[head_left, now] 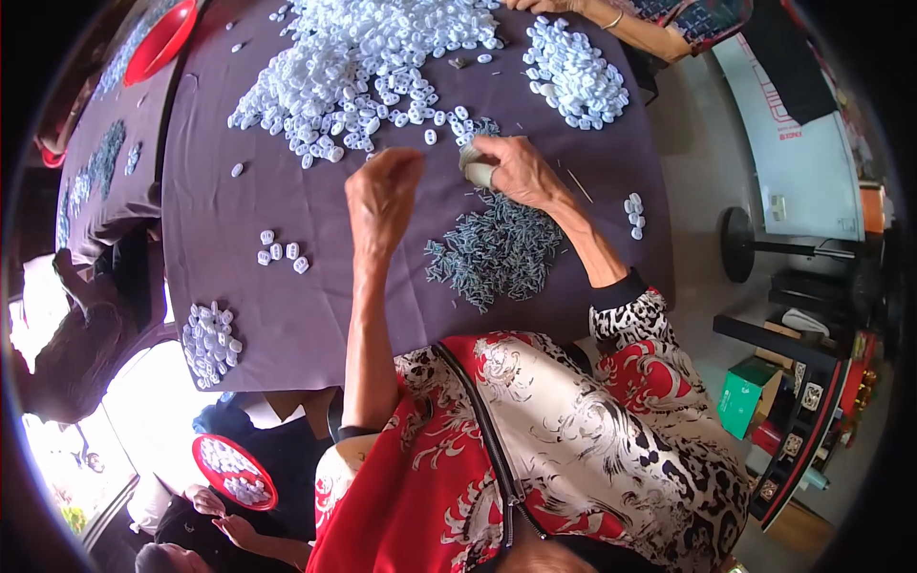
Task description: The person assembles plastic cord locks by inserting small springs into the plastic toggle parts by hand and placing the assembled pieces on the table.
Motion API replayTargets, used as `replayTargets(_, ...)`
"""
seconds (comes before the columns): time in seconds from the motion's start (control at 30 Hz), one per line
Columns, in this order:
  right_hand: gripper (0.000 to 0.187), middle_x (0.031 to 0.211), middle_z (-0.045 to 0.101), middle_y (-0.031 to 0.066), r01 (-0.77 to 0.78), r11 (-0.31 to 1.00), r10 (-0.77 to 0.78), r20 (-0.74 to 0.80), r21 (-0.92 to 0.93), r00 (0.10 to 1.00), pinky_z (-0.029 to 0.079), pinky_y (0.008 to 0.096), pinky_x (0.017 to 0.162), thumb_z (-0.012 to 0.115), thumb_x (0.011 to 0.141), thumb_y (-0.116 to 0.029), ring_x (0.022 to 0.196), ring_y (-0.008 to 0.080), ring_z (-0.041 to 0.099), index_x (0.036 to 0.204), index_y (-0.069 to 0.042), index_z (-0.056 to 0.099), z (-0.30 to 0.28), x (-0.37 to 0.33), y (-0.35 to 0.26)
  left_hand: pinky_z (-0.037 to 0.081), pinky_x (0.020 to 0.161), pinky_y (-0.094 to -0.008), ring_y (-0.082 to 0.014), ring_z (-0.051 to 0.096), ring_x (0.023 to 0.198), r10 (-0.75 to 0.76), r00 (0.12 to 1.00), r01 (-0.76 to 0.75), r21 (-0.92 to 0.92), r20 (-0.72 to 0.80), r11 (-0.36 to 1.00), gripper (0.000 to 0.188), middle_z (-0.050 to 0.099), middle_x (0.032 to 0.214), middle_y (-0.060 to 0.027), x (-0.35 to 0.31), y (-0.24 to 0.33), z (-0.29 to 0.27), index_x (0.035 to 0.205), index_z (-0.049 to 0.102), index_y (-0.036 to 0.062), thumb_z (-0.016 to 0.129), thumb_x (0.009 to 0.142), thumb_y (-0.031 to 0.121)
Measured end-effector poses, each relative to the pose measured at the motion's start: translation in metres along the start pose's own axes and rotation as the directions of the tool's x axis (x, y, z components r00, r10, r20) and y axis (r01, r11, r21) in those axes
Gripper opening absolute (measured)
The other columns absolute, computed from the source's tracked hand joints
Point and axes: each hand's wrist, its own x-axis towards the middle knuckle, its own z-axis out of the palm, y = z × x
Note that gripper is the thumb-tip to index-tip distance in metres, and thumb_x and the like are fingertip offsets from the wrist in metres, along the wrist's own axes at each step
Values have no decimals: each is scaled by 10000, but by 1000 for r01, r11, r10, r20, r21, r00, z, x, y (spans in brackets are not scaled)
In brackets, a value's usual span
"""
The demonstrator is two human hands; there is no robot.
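Observation:
My left hand (383, 196) hovers over the dark cloth, just below the large pile of small white oval plastic pieces (373, 57). Its fingers are curled together, and whatever they hold is hidden. To its right, my right hand (519, 172) has its fingers closed around a pale, short, tube-like piece (477, 170); its exact kind is unclear. Under and below that hand spreads a heap of thin dark grey-green pins (497, 250). A few white pieces lie close to the right fingertips.
The cloth-covered table (296, 334) also bears a white heap at the far right (578, 72), a small cluster (212, 346) at the near left and several loose pieces. Other people sit around it. A red tray (258, 470) of white pieces is at lower left; a shelf (793, 430) stands right.

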Motion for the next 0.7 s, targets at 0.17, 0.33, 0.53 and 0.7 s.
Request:
replayTargets(0.17, 135, 722, 600, 26, -100, 938, 58, 134, 331, 989, 408, 216, 593, 489, 774, -83, 668, 58, 523, 845, 0, 568, -9, 3, -6, 450, 625, -226, -113, 569, 659, -69, 964, 180, -438, 258, 881, 206, 629, 745, -71, -3, -7, 23, 931, 615, -38, 603, 756, 70)
replayTargets(0.33, 150, 712, 601, 29, -69, 948, 34, 116, 311, 993, 403, 220, 562, 479, 779, -84, 638, 56, 508, 869, 9, 555, -11, 3, -12, 461, 629, -221, -113, 580, 659, -141, 939, 290, -502, 313, 815, 186, 630, 746, -73, -7, -5, 24, 906, 619, -39, 613, 772, 90)
replayTargets(0.53, 181, 727, 619, 63, -112, 971, 98, 73, 210, 992, 412, 224, 581, 541, 764, -35, 648, 60, 517, 941, 0, 536, -8, 5, -29, 466, 621, -235, -120, 578, 636, -182, 937, 327, -568, 297, 756, 162, 624, 736, -73, -10, -8, 24, 872, 622, -26, 602, 790, 111)
replayTargets(0.7, 190, 824, 612, 103, 75, 996, -73, -40, 46, 997, 445, 282, 643, 605, 722, -25, 727, 167, 569, 905, 2, 561, -9, -1, -19, 461, 620, -281, -130, 554, 646, -331, 843, 524, -788, 424, 323, 136, 590, 730, -48, -9, -17, 22, 846, 597, 13, 559, 800, 136)
